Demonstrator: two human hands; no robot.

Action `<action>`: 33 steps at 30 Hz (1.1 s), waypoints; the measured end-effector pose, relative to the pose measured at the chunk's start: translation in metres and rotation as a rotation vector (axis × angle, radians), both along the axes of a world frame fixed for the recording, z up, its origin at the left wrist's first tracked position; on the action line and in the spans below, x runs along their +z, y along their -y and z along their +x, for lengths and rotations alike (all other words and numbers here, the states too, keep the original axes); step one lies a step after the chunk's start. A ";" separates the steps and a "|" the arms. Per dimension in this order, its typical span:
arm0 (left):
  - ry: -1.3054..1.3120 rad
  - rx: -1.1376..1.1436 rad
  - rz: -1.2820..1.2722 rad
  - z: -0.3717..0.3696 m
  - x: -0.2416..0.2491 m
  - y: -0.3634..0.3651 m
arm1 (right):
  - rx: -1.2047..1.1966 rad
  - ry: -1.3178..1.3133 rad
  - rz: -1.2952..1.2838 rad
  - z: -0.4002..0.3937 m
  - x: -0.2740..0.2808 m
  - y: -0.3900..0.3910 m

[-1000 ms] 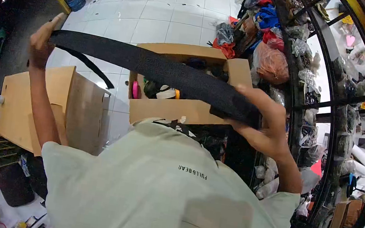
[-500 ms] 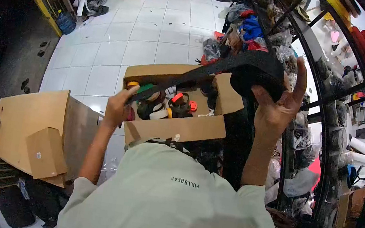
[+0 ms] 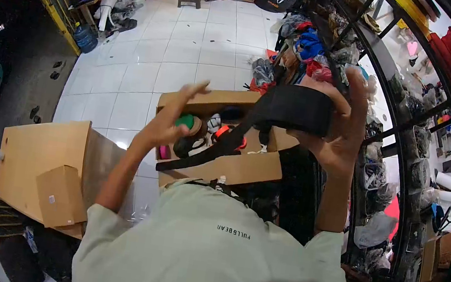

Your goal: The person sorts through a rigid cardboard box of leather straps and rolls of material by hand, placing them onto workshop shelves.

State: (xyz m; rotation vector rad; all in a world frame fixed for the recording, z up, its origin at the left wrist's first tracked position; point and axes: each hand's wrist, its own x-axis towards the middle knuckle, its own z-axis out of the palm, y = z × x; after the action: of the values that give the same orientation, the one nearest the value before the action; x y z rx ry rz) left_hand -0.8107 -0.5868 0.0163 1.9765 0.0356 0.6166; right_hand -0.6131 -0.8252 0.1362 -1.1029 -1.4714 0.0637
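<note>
A wide roll of black strap point(image 3: 297, 110) is gripped by my right hand point(image 3: 334, 134), with the fingers behind and around its right side. The loose end hangs down to the left, across the open cardboard box point(image 3: 233, 168), and reaches its near left edge. Above the left part of the box is my left hand point(image 3: 167, 120), fingers apart and holding nothing. Inside the box lie a green roll point(image 3: 186, 121), an orange-red roll point(image 3: 222, 134) and other dark rolls, partly covered by the strap.
At the left stands a large cardboard box point(image 3: 43, 149) with a smaller carton point(image 3: 61, 195) against it. A black rack point(image 3: 413, 134) with bagged goods runs along the right. Clothes and bags point(image 3: 307, 45) lie ahead on the white tiled floor point(image 3: 184, 47).
My left hand has let go of the strap's loose end and opened. That end has dropped over the box. My right hand has lowered slightly and turned with the roll.
</note>
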 end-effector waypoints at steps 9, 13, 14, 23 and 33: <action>0.348 -0.010 0.410 0.068 0.110 0.066 | 0.001 -0.039 -0.149 -0.006 0.004 -0.013; 0.362 -0.009 0.289 0.075 0.102 0.072 | -0.027 -0.073 -0.187 -0.005 0.004 -0.010; 0.360 -0.021 0.286 0.074 0.101 0.073 | -0.038 -0.077 -0.187 -0.007 0.001 -0.010; 0.360 -0.031 -0.275 0.082 0.079 0.072 | 0.174 -0.706 -0.187 -0.042 -0.108 -0.037; 0.053 -0.145 -0.118 0.070 0.079 0.037 | -0.040 -0.474 -0.160 -0.030 -0.065 -0.035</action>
State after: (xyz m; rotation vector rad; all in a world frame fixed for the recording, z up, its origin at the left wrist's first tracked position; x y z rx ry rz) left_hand -0.7408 -0.6239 0.0951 1.8296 -0.1013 0.5592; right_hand -0.6431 -0.7901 0.0708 -1.1500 -1.0309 0.3938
